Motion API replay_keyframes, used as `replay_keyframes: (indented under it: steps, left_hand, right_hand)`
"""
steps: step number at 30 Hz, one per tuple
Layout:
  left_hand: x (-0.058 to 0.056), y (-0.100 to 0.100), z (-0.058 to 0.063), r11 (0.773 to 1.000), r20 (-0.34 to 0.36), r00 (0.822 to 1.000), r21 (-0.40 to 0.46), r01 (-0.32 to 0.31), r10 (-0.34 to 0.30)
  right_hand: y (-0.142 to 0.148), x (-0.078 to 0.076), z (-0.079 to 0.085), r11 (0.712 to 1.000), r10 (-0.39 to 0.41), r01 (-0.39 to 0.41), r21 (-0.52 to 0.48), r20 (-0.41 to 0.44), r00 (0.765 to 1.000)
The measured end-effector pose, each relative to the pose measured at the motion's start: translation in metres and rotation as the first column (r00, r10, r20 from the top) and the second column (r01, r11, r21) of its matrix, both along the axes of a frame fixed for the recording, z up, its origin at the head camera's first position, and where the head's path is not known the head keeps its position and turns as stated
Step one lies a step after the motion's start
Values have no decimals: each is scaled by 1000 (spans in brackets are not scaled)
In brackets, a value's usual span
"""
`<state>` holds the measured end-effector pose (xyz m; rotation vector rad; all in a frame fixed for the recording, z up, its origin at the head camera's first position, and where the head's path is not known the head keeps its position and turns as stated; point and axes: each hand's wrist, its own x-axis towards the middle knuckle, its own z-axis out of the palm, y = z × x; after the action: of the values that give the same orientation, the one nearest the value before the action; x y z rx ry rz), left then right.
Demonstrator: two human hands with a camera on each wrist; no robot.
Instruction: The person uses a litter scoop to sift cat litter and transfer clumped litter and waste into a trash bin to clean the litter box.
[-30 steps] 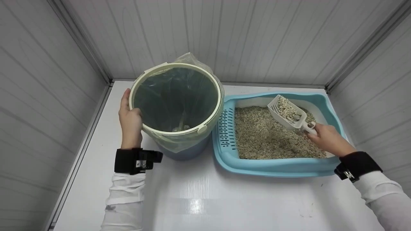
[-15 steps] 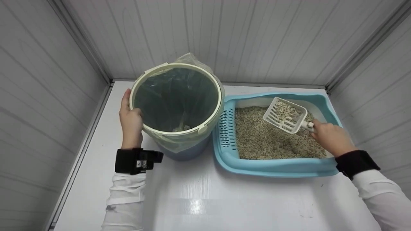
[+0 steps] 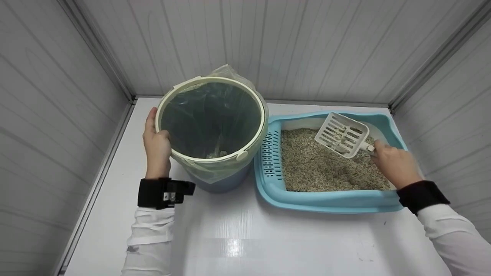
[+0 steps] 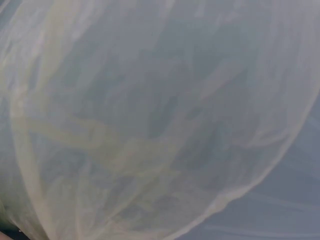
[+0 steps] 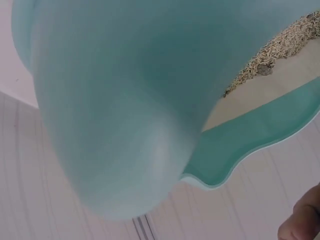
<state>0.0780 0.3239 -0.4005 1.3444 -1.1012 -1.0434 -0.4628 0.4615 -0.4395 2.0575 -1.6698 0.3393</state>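
Observation:
In the head view my right hand (image 3: 397,163) grips the handle of a white slotted litter scoop (image 3: 355,143) above the litter box. A few pale bits of litter and a small clump lie on its slots. Beneath it, the light blue litter box (image 3: 330,201) contains grainy litter (image 3: 310,165). My left hand (image 3: 157,147) holds the left side of a blue trash can (image 3: 222,182), its thumb by the cream rim (image 3: 203,159). A translucent yellowish bag (image 3: 209,174) lines the can, with some clumps at the bottom. The bag (image 4: 150,125) fills most of the left wrist view.
The can and litter box stand side by side on a white table (image 3: 230,237). Grey panelled walls (image 3: 307,50) enclose the back and both sides. In the right wrist view, the box's rounded wall (image 5: 115,110) covers much of the picture.
Most of the loose litter on the scoop has dropped through its slots. The scoop has turned and shifted slightly with the right hand. My left hand and the can look still.

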Motion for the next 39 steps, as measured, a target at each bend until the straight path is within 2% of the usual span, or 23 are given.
replay_keyframes:
  steps: [2, 4, 8, 10, 12, 16, 19, 24, 29, 34, 39]
  left_hand:
    - [0, 0, 1, 1000, 3, 1000, 1, 1, -1]
    - [0, 0, 1, 1000, 5, 1000, 4, 0, 0]
    - [0, 0, 2, 1000, -3, 1000, 8, 0, 0]
    - [-1, 0, 2, 1000, -11, 1000, 5, 4, -4]
    - [0, 0, 2, 1000, -18, 1000, 4, 7, -7]
    - [0, 0, 0, 1000, -28, 1000, 4, 9, -9]
    - [0, 1, 0, 1000, -38, 999, 5, 6, -6]
    - [-2, 1, 0, 1000, -29, 1000, 0, 3, -3]
    - [-2, 2, 0, 1000, -28, 1000, -8, 6, -6]
    - [0, 1, 1, 1000, -35, 999, -1, 1, -1]
    - [0, 1, 2, 1000, -28, 1000, 3, -6, 6]
  right_hand:
    - [0, 1, 1, 997, -31, 28, 73, 47, 998]
    - [1, 2, 4, 979, -80, 56, 194, 118, 990]
    - [0, 3, 10, 894, -201, 62, 445, 274, 940]
    - [-1, 3, 13, 853, -239, 39, 520, 324, 915]
    - [-3, 2, 15, 824, -246, 3, 566, 353, 903]
    - [-5, -1, 18, 781, -218, -55, 622, 355, 909]
    - [-5, -5, 21, 759, -215, -53, 649, 325, 921]
    - [-6, -7, 28, 757, -209, 3, 653, 238, 949]
    - [-11, -4, 40, 788, -149, 7, 615, 180, 972]
    - [-22, 6, 62, 816, -101, 0, 579, 143, 985]
    - [-39, 24, 82, 843, -19, -44, 535, 111, 994]
